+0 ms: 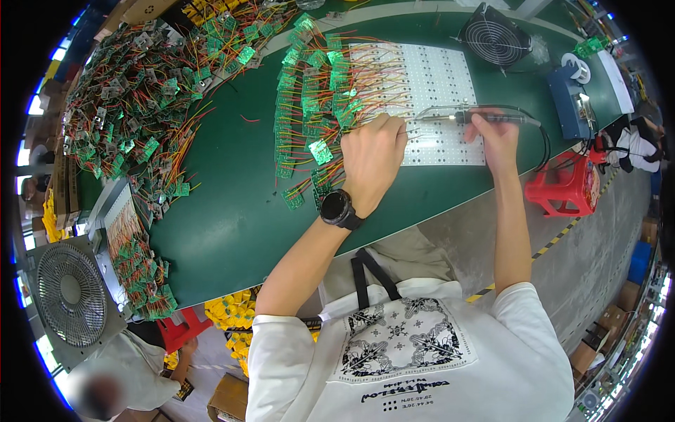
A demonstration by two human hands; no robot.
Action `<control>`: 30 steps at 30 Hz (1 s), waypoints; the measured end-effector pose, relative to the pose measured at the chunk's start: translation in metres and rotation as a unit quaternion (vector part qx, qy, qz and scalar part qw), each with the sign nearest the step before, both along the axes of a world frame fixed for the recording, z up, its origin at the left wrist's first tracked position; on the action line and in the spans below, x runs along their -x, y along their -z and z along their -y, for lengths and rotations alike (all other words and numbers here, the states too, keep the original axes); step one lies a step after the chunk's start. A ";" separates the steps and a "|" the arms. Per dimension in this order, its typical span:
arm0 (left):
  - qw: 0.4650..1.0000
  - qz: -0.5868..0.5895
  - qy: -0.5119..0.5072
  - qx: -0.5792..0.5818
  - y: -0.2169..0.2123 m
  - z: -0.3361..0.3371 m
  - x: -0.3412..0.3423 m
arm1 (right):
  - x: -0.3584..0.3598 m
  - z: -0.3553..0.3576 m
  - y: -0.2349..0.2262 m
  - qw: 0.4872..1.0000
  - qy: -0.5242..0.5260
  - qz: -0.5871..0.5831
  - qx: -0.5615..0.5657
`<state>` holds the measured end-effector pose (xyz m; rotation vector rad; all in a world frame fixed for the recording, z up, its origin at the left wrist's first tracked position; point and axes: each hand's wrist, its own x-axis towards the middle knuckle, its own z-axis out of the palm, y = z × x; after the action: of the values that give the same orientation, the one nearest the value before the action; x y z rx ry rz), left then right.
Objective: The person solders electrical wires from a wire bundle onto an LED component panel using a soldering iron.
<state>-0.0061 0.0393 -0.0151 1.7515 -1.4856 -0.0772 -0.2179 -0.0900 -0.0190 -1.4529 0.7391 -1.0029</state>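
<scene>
My right hand (498, 137) grips the handle of a soldering iron (460, 117), whose thin tip points left. My left hand (373, 151) is closed just left of the tip, over the edge of a white LED board panel (450, 84). Whatever its fingers pinch is hidden by the hand. Red and yellow wires (376, 70) run from the panel's left part to rows of small green circuit boards (309, 98). Several of these boards lie beside and under my left wrist.
A large heap of wired circuit boards (133, 98) covers the table's left. A black fan (494, 39), a solder spool (576, 68) and a blue soldering station (571, 102) stand at the right. Below are a red stool (566, 186) and another person (130, 369) beside a grey fan (70, 295).
</scene>
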 end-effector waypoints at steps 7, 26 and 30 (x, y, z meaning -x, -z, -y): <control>1.000 0.008 -0.006 0.000 0.000 -0.001 0.000 | -0.002 -0.003 -0.001 1.000 0.004 -0.002 0.003; 1.000 0.010 -0.017 0.003 0.004 -0.001 0.000 | -0.003 -0.005 0.000 1.000 0.007 -0.014 0.006; 1.000 0.007 -0.011 -0.001 0.001 -0.002 0.000 | -0.002 -0.004 0.000 1.000 0.009 -0.018 0.003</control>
<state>-0.0059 0.0409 -0.0163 1.7735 -1.4761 -0.0550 -0.2163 -0.0857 -0.0191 -1.4748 0.7772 -0.9967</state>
